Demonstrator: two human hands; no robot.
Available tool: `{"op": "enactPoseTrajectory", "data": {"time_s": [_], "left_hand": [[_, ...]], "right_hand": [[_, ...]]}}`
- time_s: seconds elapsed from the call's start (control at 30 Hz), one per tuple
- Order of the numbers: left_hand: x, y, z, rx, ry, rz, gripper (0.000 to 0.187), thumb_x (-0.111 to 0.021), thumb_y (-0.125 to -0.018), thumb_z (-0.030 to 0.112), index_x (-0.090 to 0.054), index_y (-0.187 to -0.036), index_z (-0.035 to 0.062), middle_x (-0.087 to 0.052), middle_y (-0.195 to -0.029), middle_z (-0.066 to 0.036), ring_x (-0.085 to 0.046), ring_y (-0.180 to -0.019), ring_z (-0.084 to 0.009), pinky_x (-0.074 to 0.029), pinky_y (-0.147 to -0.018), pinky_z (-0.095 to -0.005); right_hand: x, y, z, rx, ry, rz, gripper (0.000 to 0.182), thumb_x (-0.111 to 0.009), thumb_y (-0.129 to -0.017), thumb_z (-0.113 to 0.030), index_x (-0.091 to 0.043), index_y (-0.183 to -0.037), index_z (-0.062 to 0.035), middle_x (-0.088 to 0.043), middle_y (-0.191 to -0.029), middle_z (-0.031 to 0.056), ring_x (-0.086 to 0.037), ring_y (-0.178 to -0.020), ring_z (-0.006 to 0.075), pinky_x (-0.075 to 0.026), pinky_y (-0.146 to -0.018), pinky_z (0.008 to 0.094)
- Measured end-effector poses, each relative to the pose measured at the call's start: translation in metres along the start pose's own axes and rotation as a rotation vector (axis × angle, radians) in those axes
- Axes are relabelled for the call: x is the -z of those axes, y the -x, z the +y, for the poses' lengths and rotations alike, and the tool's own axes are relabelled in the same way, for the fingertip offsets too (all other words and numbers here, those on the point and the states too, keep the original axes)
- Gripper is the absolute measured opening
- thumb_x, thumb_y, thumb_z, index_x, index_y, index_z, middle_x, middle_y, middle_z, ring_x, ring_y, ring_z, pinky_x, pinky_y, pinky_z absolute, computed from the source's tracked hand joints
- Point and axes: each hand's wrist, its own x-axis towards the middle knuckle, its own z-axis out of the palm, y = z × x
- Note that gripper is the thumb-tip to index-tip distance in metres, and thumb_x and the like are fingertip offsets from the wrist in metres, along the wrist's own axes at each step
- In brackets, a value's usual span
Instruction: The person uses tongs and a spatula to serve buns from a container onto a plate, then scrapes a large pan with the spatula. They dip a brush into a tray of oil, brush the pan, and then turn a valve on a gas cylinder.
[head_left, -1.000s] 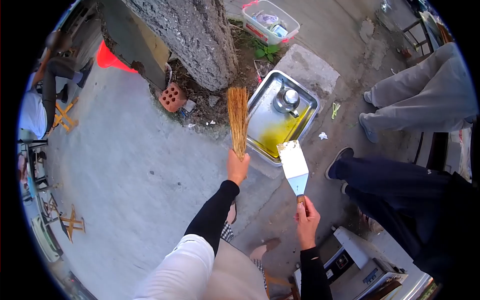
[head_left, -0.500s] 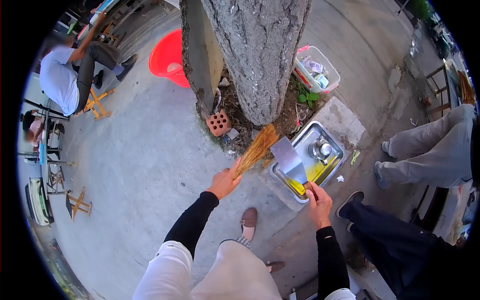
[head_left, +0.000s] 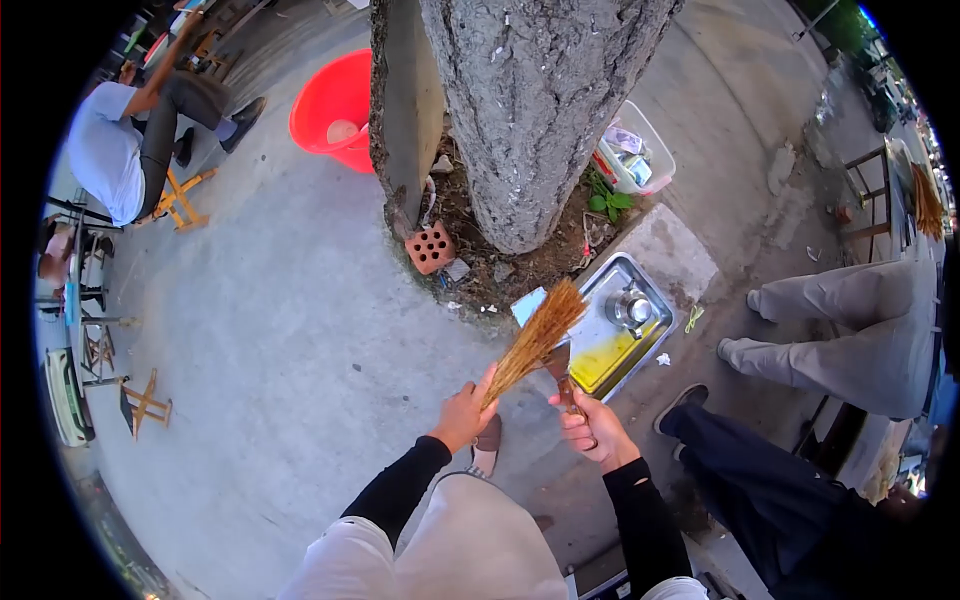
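My left hand (head_left: pixel 464 414) is closed around the bound end of a straw hand broom (head_left: pixel 543 335), its bristles pointing up and to the right. In my right hand (head_left: pixel 594 430) is a wide metal scraper, held by its wooden handle (head_left: pixel 566 388). The broom crosses in front of the scraper and hides most of its blade; a pale corner (head_left: pixel 527 304) shows beyond the bristles. Just past my right hand lies a rectangular metal tray (head_left: pixel 664 298) with yellow liquid in its near part. A small lidded metal pot (head_left: pixel 628 308) stands in the tray.
A tree trunk (head_left: pixel 535 110) rises ahead, with a holed brick (head_left: pixel 430 248) at its base. A red basin (head_left: pixel 335 105) stands left of it and a clear plastic box (head_left: pixel 655 150) right. Two people's legs (head_left: pixel 840 330) are at right; a person (head_left: pixel 105 150) sits far left.
My hands have come closer together. The broom has moved right and now overlaps the scraper, which has swung left, away from over the tray.
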Motion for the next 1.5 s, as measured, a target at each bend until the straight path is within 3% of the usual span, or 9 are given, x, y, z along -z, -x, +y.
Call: {"op": "enactPoseTrajectory", "data": {"time_s": [0.13,0.2,0.27,0.37,0.53,0.8,0.9,1.1,1.5], "left_hand": [[0.002,-0.06,-0.021,0.093,-0.085,-0.096,0.073,-0.06,-0.084,0.03,-0.021,-0.145,0.0227,-0.059,-0.078,-0.016,-0.06,-0.067,-0.0372,-0.049,-0.06,-0.0479],[-0.003,-0.08,-0.039,0.151,-0.041,-0.171,0.071,-0.058,-0.085,0.028,-0.021,-0.145,0.0205,-0.06,-0.084,-0.018,-0.061,-0.072,-0.0378,-0.049,-0.061,-0.0482],[-0.016,-0.087,-0.032,0.192,-0.001,-0.253,0.069,-0.057,-0.086,0.026,-0.021,-0.144,0.0182,-0.062,-0.089,-0.02,-0.061,-0.076,-0.0384,-0.048,-0.062,-0.0484],[-0.036,-0.06,-0.006,0.348,0.312,-0.139,0.06,-0.055,-0.087,0.026,-0.028,-0.139,0.0116,-0.064,-0.087,-0.02,-0.064,-0.075,-0.0355,-0.049,-0.064,-0.046],[-0.108,-0.026,0.035,0.565,0.7,-0.04,0.05,-0.055,-0.088,0.029,-0.035,-0.127,0.0036,-0.063,-0.092,-0.025,-0.059,-0.087,-0.0456,-0.046,-0.073,-0.0486],[-0.205,-0.062,0.078,0.451,0.596,0.185,0.056,-0.055,-0.089,0.021,-0.029,-0.133,-0.0015,-0.054,-0.109,-0.025,-0.056,-0.103,-0.0377,-0.043,-0.087,-0.0425],[-0.216,-0.071,0.073,0.367,0.619,0.25,0.061,-0.058,-0.087,0.017,-0.024,-0.135,0.0001,-0.043,-0.125,-0.029,-0.046,-0.113,-0.0436,-0.038,-0.092,-0.0453],[-0.203,-0.077,0.081,0.45,0.528,0.243,0.074,-0.064,-0.082,0.02,-0.02,-0.139,0.0003,-0.037,-0.123,-0.03,-0.043,-0.111,-0.0441,-0.036,-0.095,-0.0439],[-0.2,-0.07,0.07,0.479,0.555,0.12,0.083,-0.067,-0.08,0.027,-0.018,-0.141,-0.0013,-0.037,-0.125,-0.031,-0.042,-0.114,-0.0429,-0.034,-0.098,-0.0429]], "right_hand": [[0.007,0.028,0.012,0.119,-0.017,0.12,0.039,-0.036,-0.099,-0.04,-0.051,-0.113,-0.0071,-0.03,-0.06,-0.0091,-0.021,-0.043,0.0001,-0.019,-0.035,0.0155],[0.033,0.035,0.013,0.091,0.066,0.125,0.037,-0.039,-0.098,-0.039,-0.052,-0.113,-0.0072,-0.041,-0.06,-0.003,-0.036,-0.043,0.0081,-0.033,-0.039,0.0227],[0.078,0.02,0.035,0.695,1.395,0.772,0.034,-0.047,-0.094,-0.034,-0.051,-0.115,-0.0083,-0.057,-0.071,0.0094,-0.058,-0.062,0.0274,-0.046,-0.057,0.0363],[0.112,0.01,0.032,0.553,1.504,0.987,0.032,-0.055,-0.088,-0.029,-0.053,-0.113,-0.0095,-0.062,-0.089,0.0141,-0.059,-0.089,0.0344,-0.046,-0.076,0.0422],[0.197,-0.048,0.022,0.824,1.535,0.919,0.034,-0.06,-0.085,-0.02,-0.053,-0.117,-0.0128,-0.055,-0.095,0.012,-0.056,-0.09,0.0297,-0.045,-0.075,0.0394],[0.228,-0.071,-0.002,1.034,1.706,0.872,0.05,-0.067,-0.079,-0.014,-0.048,-0.126,-0.0097,-0.048,-0.096,0.0106,-0.051,-0.088,0.0271,-0.044,-0.076,0.0357],[0.226,-0.079,-0.042,1.053,1.286,0.881,0.045,-0.064,-0.083,-0.013,-0.047,-0.123,-0.0052,-0.052,-0.091,0.0104,-0.054,-0.085,0.0218,-0.044,-0.071,0.0325],[0.231,-0.117,-0.113,0.857,0.84,0.743,0.036,-0.051,-0.093,-0.034,-0.056,-0.086,0.0008,-0.057,-0.065,0.0069,-0.051,-0.048,0.0148,-0.041,-0.049,0.0288],[0.223,-0.113,-0.112,0.966,0.88,0.688,0.039,-0.05,-0.093,-0.032,-0.057,-0.073,0.0001,-0.058,-0.065,0.0048,-0.056,-0.064,0.0131,-0.043,-0.062,0.0282]]}}
